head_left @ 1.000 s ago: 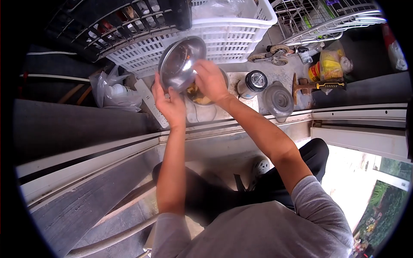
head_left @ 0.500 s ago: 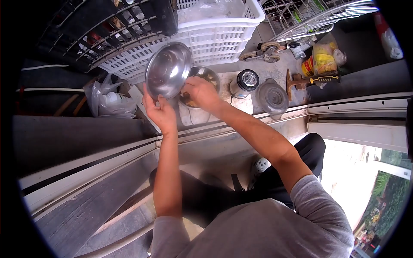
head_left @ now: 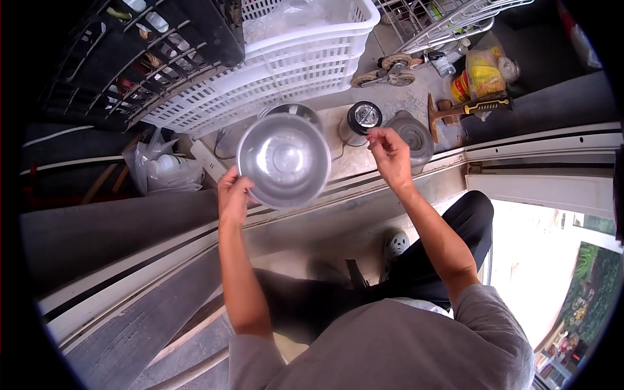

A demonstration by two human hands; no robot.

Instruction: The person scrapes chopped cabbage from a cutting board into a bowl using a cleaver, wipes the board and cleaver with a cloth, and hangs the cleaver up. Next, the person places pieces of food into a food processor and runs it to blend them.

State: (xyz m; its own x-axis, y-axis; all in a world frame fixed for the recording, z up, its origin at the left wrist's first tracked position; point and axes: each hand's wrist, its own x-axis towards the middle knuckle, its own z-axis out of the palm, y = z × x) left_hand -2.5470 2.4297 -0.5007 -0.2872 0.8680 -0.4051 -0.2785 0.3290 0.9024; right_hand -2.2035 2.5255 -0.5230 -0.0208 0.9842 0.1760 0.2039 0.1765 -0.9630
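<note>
Fingers (head_left: 229, 175) of the left hand (head_left: 233, 200) were pinching the rim of a steel bowl (head_left: 285, 162) at its lower left, with the thumb lying over the edge. From my end, through the head view, I saw the bowl raised and tipped so that its shiny inside faced the camera. It hid most of a second metal bowl (head_left: 305, 113) beyond it. I had the right hand (head_left: 393, 159) well apart from the steel bowl, its fingers curled and its tips just beside a black-lidded jar (head_left: 361, 123); I could not tell whether those tips met or touched the jar. Near that hand I made out a round grey lid (head_left: 413, 138), and farther right a hammer (head_left: 478, 108). A white crate (head_left: 305, 55) stood behind the bowls, with a black crate (head_left: 140, 65) at upper left.
</note>
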